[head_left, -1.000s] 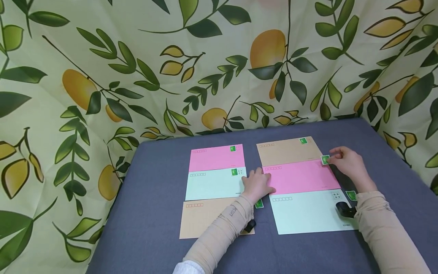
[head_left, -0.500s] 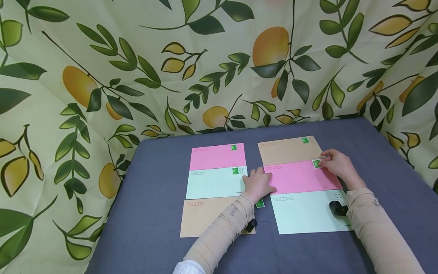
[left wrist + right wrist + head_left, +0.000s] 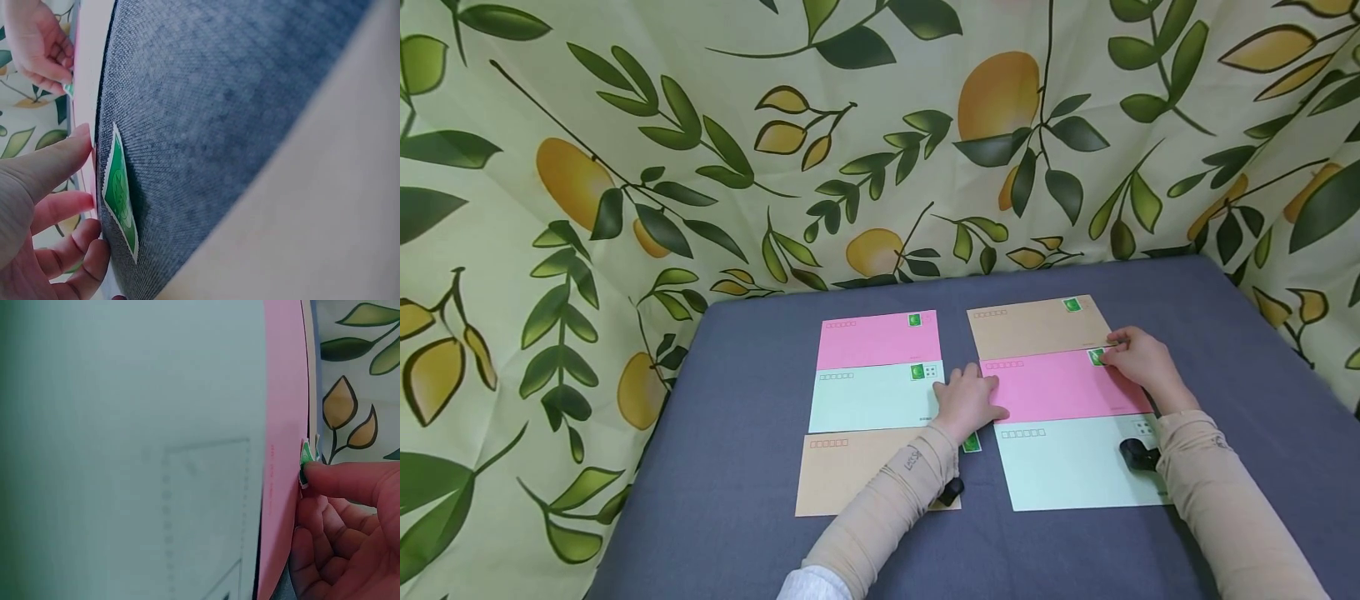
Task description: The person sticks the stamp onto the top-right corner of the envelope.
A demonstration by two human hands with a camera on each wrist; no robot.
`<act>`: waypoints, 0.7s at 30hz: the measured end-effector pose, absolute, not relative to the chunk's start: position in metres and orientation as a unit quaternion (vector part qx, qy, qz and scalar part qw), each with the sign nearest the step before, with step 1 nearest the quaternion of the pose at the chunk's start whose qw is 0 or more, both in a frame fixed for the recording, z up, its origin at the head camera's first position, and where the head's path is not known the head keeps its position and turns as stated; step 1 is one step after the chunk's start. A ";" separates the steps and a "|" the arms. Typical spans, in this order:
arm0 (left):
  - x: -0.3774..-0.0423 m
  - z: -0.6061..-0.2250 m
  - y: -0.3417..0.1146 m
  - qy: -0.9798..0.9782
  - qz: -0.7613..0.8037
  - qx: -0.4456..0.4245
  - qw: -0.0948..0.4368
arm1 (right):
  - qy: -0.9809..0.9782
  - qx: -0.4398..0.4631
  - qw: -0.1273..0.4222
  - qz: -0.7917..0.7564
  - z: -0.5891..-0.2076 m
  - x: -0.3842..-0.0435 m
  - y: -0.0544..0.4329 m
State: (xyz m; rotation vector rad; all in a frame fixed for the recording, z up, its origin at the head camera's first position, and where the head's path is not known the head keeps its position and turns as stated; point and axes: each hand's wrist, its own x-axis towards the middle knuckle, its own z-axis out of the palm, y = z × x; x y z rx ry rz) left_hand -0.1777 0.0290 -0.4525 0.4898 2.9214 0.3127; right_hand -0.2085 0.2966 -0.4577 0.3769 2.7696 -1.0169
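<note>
My right hand (image 3: 1146, 367) pinches a green stamp (image 3: 1095, 357) between thumb and index finger at the upper right corner of a pink envelope (image 3: 1060, 387). In the right wrist view, the thumb lies against the stamp (image 3: 305, 464), right at the envelope's edge. My left hand (image 3: 964, 404) rests between the two columns, fingers spread, thumb touching the left edge of that pink envelope. Below the left palm lies a loose green stamp (image 3: 120, 190) with white perforated borders, on the dark cloth and partly hidden in the head view.
Above the pink envelope is a tan one (image 3: 1037, 323) bearing a stamp; below it, a mint one (image 3: 1075, 462). The left column holds a stamped pink envelope (image 3: 876, 343), a stamped mint one (image 3: 872, 404) and a tan one (image 3: 842, 479) partly under my left forearm. A leaf-patterned curtain (image 3: 700, 208) hangs behind.
My right hand has moved left, bringing the stamp onto the pink envelope's upper right corner. My right forearm now covers a loose stamp beside the mint envelope. The left hand stays put.
</note>
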 end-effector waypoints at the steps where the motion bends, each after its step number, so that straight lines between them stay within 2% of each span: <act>1: -0.178 -0.453 0.029 0.977 0.104 0.166 0.081 | 0.928 0.127 0.085 -0.340 -0.458 -0.209 0.297; 21: -0.176 -0.451 0.029 0.978 0.106 0.159 0.087 | 0.943 0.090 0.103 -0.303 -0.455 -0.208 0.293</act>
